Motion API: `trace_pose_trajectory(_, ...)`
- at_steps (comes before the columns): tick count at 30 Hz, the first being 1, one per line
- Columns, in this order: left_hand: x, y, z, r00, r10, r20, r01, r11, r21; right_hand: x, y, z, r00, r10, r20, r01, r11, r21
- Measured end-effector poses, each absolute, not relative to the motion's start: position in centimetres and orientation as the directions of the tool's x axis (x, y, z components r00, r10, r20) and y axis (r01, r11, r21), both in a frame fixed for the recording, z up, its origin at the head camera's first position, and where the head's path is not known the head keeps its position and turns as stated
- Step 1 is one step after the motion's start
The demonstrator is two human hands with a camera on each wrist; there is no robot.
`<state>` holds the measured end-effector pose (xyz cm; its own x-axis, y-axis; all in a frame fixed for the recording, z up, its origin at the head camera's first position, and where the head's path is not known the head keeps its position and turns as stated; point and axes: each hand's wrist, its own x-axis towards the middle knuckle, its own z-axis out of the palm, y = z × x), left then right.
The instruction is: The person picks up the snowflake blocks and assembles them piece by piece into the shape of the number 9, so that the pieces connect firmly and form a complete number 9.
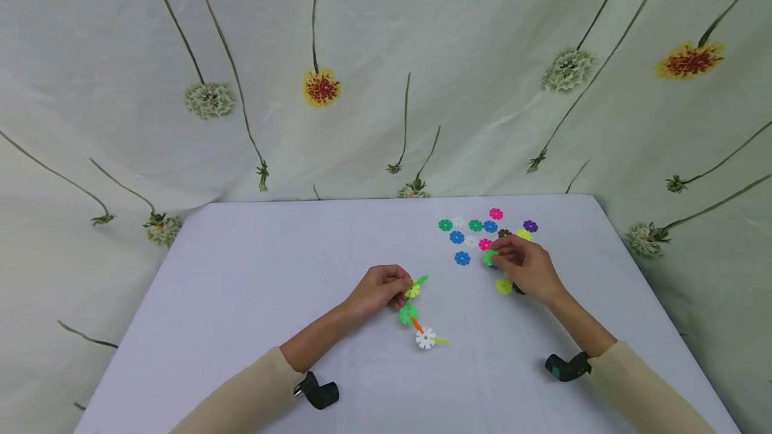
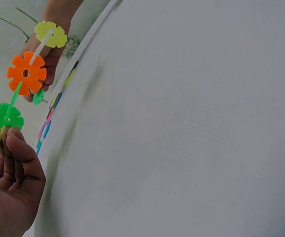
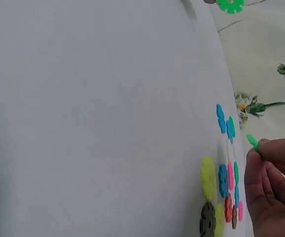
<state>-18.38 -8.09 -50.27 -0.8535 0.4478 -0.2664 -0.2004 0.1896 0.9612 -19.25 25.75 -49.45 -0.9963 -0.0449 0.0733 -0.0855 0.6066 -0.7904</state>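
While the left hand [image 1: 381,286] pinches a multicoloured chain of notched plastic discs [image 1: 408,314] above the white table [image 1: 271,266], the right hand [image 1: 529,266], pinching a green notched disc [image 1: 488,258], should leave its slots uncovered.

- Head view: from above, facing forward and down, well back, spanning the white cloth-covered table [image 1: 271,260] and the pale flower-printed backdrop cloth [image 1: 374,12].
- Left wrist view: close to the bare left hand [image 1: 378,288], turned sideways, looking low across the table.
- Right wrist view: likewise low and sideways, close to the bare right hand [image 1: 532,270].
- All three share small, flat, multicoloured, flower-shaped discs [image 1: 462,258]; both wrist views catch the tabletop ones nearly edge-on.
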Motion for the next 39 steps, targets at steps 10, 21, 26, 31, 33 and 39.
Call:
trace_pose_trajectory(10, -18.4, -8.2, -50.3, -0.852, 0.449, -0.269, -0.208, 0.181, 0.961, -19.3, 22.9, -49.7, -0.985, -0.173, 0.002, -0.075, 0.418, -0.905)
trace_pose_trajectory(21, -18.3, -7.9, -50.5, -0.851, 0.449, -0.271, -0.208, 0.185, 0.961, -18.9, 20.2, -50.2, -0.967, -0.222, -0.122, 0.051, 0.302, -0.952)
trace_pose_trajectory(26, -18.3, -7.8, -50.4, -0.854, 0.442, -0.274, -0.213, 0.185, 0.96, -18.8, 19.2, -50.4, -0.956, -0.265, -0.125, 0.078, 0.183, -0.98)
trace_pose_trajectory(31, -18.3, -7.7, -50.6, -0.856, 0.44, -0.272, -0.207, 0.192, 0.959, -18.6, 18.3, -50.4, -0.95, -0.273, -0.151, 0.122, 0.118, -0.985)
trace_pose_trajectory(33, -18.3, -7.7, -50.7, -0.856, 0.441, -0.27, -0.2, 0.198, 0.96, -18.5, 18.0, -50.4, -0.947, -0.272, -0.169, 0.147, 0.099, -0.984)
trace_pose_trajectory(39, -18.3, -7.6, -50.7, -0.859, 0.446, -0.252, -0.183, 0.193, 0.964, -18.3, 17.4, -50.5, -0.938, -0.286, -0.197, 0.187, 0.062, -0.98)
